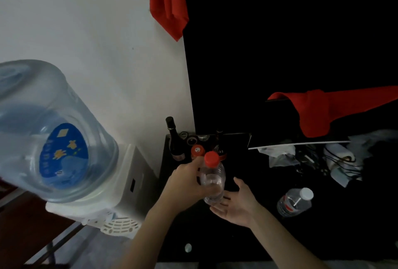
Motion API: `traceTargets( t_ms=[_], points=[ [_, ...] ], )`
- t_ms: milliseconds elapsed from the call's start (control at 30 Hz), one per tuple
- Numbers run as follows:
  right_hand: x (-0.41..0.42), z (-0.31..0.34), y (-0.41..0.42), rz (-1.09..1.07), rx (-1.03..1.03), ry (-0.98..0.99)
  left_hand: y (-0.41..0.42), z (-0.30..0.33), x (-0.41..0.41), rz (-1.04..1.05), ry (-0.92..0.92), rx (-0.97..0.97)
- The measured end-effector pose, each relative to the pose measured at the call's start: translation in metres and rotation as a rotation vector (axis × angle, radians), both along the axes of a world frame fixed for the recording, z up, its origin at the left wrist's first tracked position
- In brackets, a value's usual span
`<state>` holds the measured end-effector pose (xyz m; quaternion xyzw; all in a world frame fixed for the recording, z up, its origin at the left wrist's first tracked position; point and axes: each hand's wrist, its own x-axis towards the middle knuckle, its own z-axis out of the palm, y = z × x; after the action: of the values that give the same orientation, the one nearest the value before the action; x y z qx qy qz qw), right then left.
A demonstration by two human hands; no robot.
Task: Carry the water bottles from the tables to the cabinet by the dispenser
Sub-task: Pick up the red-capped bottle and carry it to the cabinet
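My left hand (189,184) grips a clear plastic water bottle with a red cap (213,177), held upright above the black cabinet top (247,236). My right hand (238,205) is open, palm up, just under and to the right of the bottle's base; I cannot tell whether it touches the bottle. A second clear bottle with a white cap and red label (295,202) lies tilted on the cabinet to the right. Another red-capped bottle (197,151) stands behind the held one, mostly hidden.
The white water dispenser (120,200) with its big blue jug (49,131) stands left of the cabinet. A dark wine bottle (174,137) and small jars are at the back corner. Crumpled bags, cables and red cloth (318,111) clutter the right side.
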<state>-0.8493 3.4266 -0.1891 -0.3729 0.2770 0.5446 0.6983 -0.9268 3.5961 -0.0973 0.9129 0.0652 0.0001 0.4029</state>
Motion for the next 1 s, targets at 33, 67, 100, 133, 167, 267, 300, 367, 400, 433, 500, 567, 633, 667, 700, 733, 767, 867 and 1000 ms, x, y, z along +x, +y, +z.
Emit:
traceTargets(
  t_ms=[33, 67, 100, 133, 167, 267, 300, 367, 400, 433, 500, 567, 633, 667, 700, 733, 767, 867, 1000],
  points=[
    [0.008, -0.006, 0.005, -0.008, -0.019, 0.001, 0.004, -0.007, 0.007, 0.001, -0.003, -0.002],
    [0.016, -0.011, 0.011, -0.017, -0.04, 0.003, 0.009, -0.014, 0.014, 0.003, -0.004, -0.004],
    [0.024, -0.017, 0.017, -0.023, -0.063, 0.005, 0.014, -0.021, 0.021, 0.004, -0.001, -0.009],
    [0.032, -0.024, 0.024, -0.024, -0.085, 0.003, 0.019, -0.029, 0.029, 0.003, 0.004, -0.018],
    [0.04, -0.031, 0.03, -0.021, -0.107, 0.0, 0.023, -0.037, 0.037, 0.003, 0.008, -0.027],
    [0.06, -0.056, 0.043, -0.008, -0.19, 0.005, 0.031, -0.062, 0.059, 0.016, 0.044, -0.062],
    [0.067, -0.064, 0.045, 0.0, -0.234, 0.01, 0.032, -0.072, 0.065, 0.018, 0.065, -0.086],
    [0.078, -0.076, 0.045, 0.025, -0.326, 0.026, 0.03, -0.092, 0.075, 0.018, 0.113, -0.124],
    [0.083, -0.081, 0.043, 0.041, -0.365, 0.028, 0.028, -0.1, 0.08, 0.018, 0.138, -0.134],
    [0.089, -0.086, 0.041, 0.052, -0.4, 0.028, 0.026, -0.108, 0.084, 0.014, 0.156, -0.139],
    [0.099, -0.095, 0.036, 0.052, -0.438, 0.02, 0.02, -0.122, 0.092, 0.0, 0.174, -0.136],
    [0.107, -0.1, 0.033, 0.04, -0.438, 0.013, 0.017, -0.131, 0.098, 0.0, 0.185, -0.133],
    [0.11, -0.103, 0.032, 0.03, -0.438, 0.003, 0.016, -0.14, 0.104, 0.006, 0.181, -0.129],
    [0.111, -0.104, 0.032, 0.027, -0.437, -0.004, 0.016, -0.143, 0.106, 0.006, 0.182, -0.125],
    [0.111, -0.105, 0.032, 0.022, -0.436, -0.01, 0.016, -0.146, 0.109, 0.005, 0.183, -0.116],
    [0.111, -0.106, 0.031, 0.016, -0.436, -0.014, 0.015, -0.148, 0.111, 0.003, 0.185, -0.104],
    [0.11, -0.107, 0.03, 0.01, -0.437, -0.017, 0.015, -0.15, 0.112, 0.002, 0.188, -0.095],
    [0.11, -0.108, 0.027, -0.011, -0.426, -0.025, 0.014, -0.157, 0.114, 0.001, 0.192, -0.073],
    [0.111, -0.1, 0.02, -0.037, -0.411, -0.066, 0.016, -0.163, 0.115, 0.011, 0.198, -0.075]
  ],
)
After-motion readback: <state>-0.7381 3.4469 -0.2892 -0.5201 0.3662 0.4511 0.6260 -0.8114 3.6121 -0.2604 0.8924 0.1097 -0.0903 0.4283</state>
